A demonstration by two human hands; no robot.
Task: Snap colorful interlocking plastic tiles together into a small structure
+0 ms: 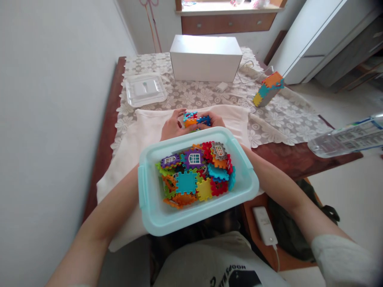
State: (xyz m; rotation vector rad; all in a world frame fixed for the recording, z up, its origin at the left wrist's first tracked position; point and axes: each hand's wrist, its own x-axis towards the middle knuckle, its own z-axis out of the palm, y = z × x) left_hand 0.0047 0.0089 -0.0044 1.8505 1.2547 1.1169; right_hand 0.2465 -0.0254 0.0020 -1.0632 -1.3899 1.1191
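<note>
Both hands meet just beyond the far rim of a pale turquoise plastic bin (149, 187). My left hand (172, 126) and my right hand (214, 119) are closed together on a small cluster of interlocking plastic tiles (196, 119), blue, orange and turquoise. The bin holds several loose tiles (196, 173) in purple, red, teal, yellow and orange, some with window shapes. My forearms run along either side of the bin. It rests on a cream cloth (143, 131) over the table.
A white box (205, 57) stands at the back of the lace-covered table (278, 119). A clear lid (145, 89) lies back left. A built tile block (268, 88) sits back right, a water bottle (347, 139) at right, a white power bank (265, 225) below the table edge.
</note>
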